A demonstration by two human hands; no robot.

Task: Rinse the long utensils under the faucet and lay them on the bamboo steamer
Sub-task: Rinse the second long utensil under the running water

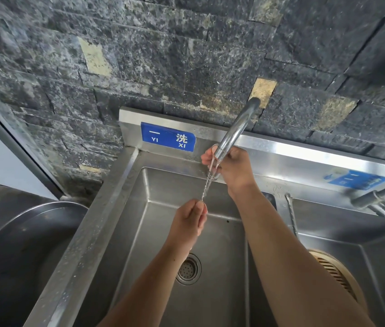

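L hand point(190, 218), R hand point(231, 166) grip utensil point(207, 182); steel sink point(222, 267), stone wall point(163, 55).

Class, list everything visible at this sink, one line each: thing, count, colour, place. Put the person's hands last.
sink: one, steel, two basins, centre
faucet: one, chrome, above left basin
drain strainer: one, steel, left basin floor
held utensil: one, twisted metal, under faucet
second utensil: one, twisted metal, on the divider between basins
bamboo steamer: one, tan, right basin, partly behind arm
labels: two, blue, on backsplash
large round pot: one, dark metal, left of sink
second tap: one, grey, far right
stone wall: one, dark grey, behind sink
left hand: pinches held utensil's lower end
right hand: holds its upper end by the spout
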